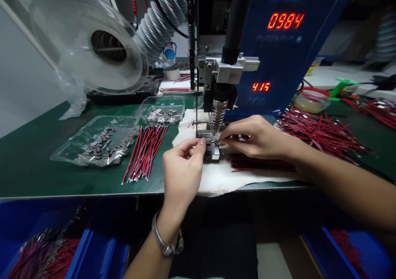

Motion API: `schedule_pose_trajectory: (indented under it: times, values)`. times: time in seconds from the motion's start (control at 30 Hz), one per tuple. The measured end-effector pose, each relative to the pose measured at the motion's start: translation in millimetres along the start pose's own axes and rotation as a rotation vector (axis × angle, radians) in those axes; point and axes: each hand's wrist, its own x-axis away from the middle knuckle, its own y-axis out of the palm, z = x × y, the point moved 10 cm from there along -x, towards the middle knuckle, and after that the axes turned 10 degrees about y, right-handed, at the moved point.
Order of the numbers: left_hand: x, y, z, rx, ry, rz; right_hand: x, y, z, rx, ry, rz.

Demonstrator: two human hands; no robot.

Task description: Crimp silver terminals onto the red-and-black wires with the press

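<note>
My left hand (182,167) is closed in a pinch at the left side of a small black fixture (212,150) under the soldering head (218,113); what it pinches is too small to make out. My right hand (254,137) reaches in from the right, fingers pinched at the fixture's top, holding a small metal part or wire end against it. Both hands rest over a white cloth (222,176) on the green bench (37,163).
A bundle of red wires (145,152) lies left of the cloth. Clear plastic trays (99,144) hold small metal parts. A big heap of red wires (321,132) lies at right. The blue machine (284,44) shows red digits. Blue bins (93,254) sit below the bench edge.
</note>
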Motion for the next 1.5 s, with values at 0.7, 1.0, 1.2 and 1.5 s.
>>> schedule_pose_trajectory:
  times: [0.7,1.0,1.2,1.5]
  values:
    - [0.4,0.5,0.1,0.009,0.011,-0.004,-0.5,0.8,2.5,0.000,0.026,-0.005]
    - [1.3,-0.5,2.1,0.005,0.013,-0.005,0.2,0.8,1.6,-0.001,0.021,0.004]
    - [1.7,0.1,1.2,0.009,0.013,-0.010,0.3,1.5,0.8,0.007,0.012,0.003]
    - [2.0,-0.2,1.4,0.002,0.006,-0.009,0.5,0.4,1.4,0.017,0.016,0.004]
